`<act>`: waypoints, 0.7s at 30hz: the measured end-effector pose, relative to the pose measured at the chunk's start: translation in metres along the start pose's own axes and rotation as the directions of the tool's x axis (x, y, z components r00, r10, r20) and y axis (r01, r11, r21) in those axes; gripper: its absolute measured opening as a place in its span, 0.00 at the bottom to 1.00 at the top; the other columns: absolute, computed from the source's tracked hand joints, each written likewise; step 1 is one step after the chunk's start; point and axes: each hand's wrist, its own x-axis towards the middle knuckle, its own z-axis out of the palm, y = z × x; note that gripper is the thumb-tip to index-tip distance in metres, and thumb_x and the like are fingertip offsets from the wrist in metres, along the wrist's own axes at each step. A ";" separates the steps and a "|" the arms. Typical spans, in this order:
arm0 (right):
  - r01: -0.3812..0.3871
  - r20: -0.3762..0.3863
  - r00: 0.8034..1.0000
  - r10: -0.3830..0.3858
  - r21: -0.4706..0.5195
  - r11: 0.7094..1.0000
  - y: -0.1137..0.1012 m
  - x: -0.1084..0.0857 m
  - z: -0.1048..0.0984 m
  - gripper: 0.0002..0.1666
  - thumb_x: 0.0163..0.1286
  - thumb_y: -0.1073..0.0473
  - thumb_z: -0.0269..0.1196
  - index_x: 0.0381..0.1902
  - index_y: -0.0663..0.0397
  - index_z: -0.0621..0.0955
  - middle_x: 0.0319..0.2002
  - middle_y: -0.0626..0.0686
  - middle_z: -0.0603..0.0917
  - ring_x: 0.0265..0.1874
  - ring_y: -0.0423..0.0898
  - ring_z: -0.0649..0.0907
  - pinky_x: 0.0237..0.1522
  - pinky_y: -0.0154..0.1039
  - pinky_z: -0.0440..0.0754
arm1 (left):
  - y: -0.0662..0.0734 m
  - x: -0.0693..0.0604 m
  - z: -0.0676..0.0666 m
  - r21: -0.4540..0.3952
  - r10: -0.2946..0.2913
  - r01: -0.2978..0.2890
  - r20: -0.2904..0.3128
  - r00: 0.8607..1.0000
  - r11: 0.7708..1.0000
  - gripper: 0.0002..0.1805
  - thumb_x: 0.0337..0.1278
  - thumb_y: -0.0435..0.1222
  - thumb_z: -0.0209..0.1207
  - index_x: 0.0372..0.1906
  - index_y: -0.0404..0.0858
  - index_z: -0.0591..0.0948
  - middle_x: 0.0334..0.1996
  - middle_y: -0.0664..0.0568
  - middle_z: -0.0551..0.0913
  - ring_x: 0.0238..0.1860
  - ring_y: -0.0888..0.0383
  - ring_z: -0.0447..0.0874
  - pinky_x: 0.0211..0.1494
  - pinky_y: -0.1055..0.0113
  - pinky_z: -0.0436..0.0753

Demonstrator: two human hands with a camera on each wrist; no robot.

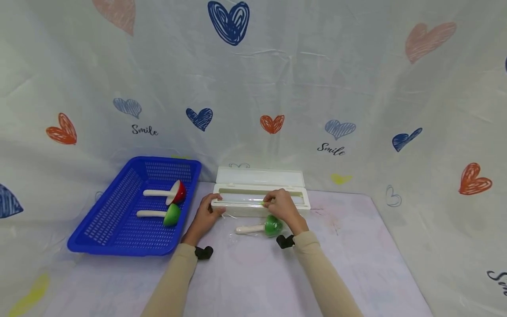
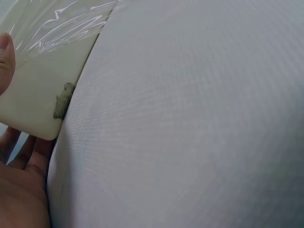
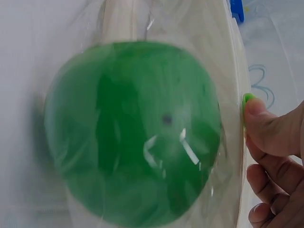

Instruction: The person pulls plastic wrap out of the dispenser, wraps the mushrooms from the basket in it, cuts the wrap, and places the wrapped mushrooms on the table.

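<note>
A white cling film dispenser (image 1: 261, 211) stands on the table with its lid (image 1: 260, 178) raised at the back. My left hand (image 1: 206, 215) grips its left end, thumb on the front and fingers round the end, as the left wrist view shows. My right hand (image 1: 282, 206) pinches a small green slider (image 3: 246, 100) on the dispenser's front top edge. Clear film (image 2: 71, 23) hangs over the dispenser's front. Before it lies a mushroom-shaped toy (image 1: 273, 226) with a green cap and white handle, under clear film; its cap (image 3: 133, 133) fills much of the right wrist view.
A blue plastic basket (image 1: 119, 252) stands to the left. In it lie a red-capped mushroom-shaped toy (image 1: 180, 192) and a green-capped one (image 1: 172, 215), both with white handles. A heart-printed cloth (image 1: 301, 88) hangs behind the pale table (image 1: 253, 286).
</note>
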 end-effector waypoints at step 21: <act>-0.058 -0.085 0.995 0.055 -0.036 0.998 0.038 -0.020 -0.037 0.03 0.61 0.68 0.71 0.33 0.58 0.90 0.32 0.52 0.89 0.41 0.53 0.86 0.50 0.54 0.84 | 0.004 0.000 0.002 0.027 -0.004 0.004 -0.001 1.000 1.000 0.21 0.64 0.31 0.68 0.59 0.35 0.75 0.66 0.35 0.67 0.57 0.48 0.66 0.52 0.74 0.68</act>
